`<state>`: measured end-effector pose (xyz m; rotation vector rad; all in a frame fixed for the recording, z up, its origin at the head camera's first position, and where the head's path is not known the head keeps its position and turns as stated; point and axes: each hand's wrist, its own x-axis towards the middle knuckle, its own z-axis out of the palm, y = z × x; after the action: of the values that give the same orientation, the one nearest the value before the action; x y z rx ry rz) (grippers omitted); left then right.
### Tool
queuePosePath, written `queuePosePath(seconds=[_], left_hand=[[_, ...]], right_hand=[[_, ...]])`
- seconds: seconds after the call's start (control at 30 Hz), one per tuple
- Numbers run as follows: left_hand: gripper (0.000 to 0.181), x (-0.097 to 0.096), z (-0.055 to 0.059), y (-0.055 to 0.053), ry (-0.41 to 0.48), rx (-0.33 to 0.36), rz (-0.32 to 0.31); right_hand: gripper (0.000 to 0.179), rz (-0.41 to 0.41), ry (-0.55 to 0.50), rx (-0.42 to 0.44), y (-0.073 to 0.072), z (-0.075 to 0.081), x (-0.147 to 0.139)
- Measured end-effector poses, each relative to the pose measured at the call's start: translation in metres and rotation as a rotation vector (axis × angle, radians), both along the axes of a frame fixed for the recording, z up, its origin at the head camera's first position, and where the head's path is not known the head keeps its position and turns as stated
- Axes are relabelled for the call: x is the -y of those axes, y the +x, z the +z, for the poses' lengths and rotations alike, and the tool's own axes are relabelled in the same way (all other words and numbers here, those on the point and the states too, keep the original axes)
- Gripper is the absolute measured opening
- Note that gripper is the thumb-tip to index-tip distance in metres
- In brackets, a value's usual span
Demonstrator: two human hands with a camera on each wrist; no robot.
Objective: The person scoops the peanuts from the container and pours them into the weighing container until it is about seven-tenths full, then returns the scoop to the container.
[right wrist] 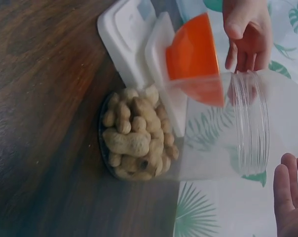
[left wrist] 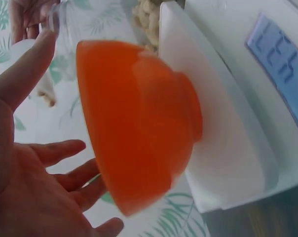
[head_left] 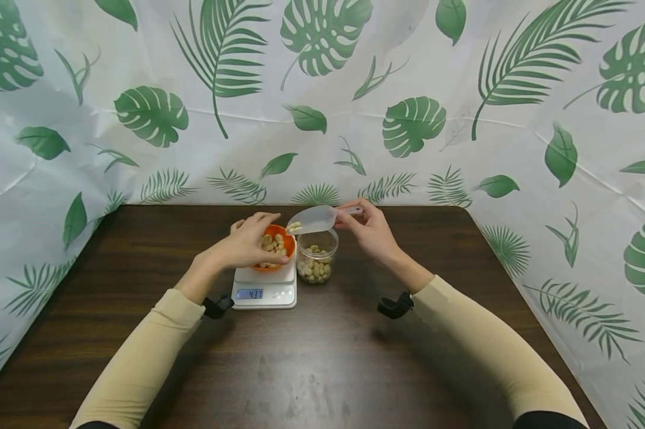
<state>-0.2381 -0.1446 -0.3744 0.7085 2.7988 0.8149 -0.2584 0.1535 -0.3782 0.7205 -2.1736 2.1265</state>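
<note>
An orange bowl (left wrist: 139, 118) of peanuts sits on a white kitchen scale (head_left: 264, 293), whose display appears to read 437 in the head view. My left hand (head_left: 245, 243) spreads its fingers and thumb about the bowl's rim; whether they touch it I cannot tell. Between thumb and fingers, my right hand (head_left: 369, 231) pinches the handle of a translucent scoop (head_left: 317, 219). A few peanuts lie at the scoop's tip, which is tilted over the bowl's right edge. Under the scoop stands a clear jar (right wrist: 203, 143), lidless, with peanuts (right wrist: 136, 138) in its lower part.
Scale and jar stand side by side on a dark wooden table (head_left: 312, 363). Behind the table's far edge hangs a white sheet (head_left: 354, 119) printed with green leaves. Each wrist carries a black device, the left one close to the scale's front left corner.
</note>
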Motion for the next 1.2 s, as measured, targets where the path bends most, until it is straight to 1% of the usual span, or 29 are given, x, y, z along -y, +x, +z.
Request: queuePosePath(seconds=[0.2, 0.37, 0.5, 0.7, 0.9, 1.2], left_hand=[[0.105, 0.014, 0.0, 0.004, -0.038, 0.029, 0.01], [0.108, 0.024, -0.002, 0.007, -0.029, 0.061, 0.012], [0.11, 0.03, -0.007, 0.007, -0.027, 0.081, 0.009], [0.11, 0.033, -0.01, 0.005, -0.021, 0.109, 0.019], [0.111, 0.034, -0.012, 0.005, -0.008, 0.117, 0.022], [0.11, 0.035, -0.012, 0.006, 0.009, 0.113, 0.026]], right_hand=[[0.022, -0.005, 0.08, -0.02, -0.001, 0.001, 0.011], [0.021, -0.011, 0.151, -0.038, -0.001, 0.002, 0.015], [0.02, -0.011, 0.185, -0.054, -0.001, 0.001, 0.016], [0.019, -0.007, 0.22, -0.079, -0.002, 0.002, 0.017], [0.022, -0.006, 0.266, -0.093, 0.0, 0.007, 0.016], [0.02, -0.011, 0.266, -0.14, 0.003, 0.014, 0.013]])
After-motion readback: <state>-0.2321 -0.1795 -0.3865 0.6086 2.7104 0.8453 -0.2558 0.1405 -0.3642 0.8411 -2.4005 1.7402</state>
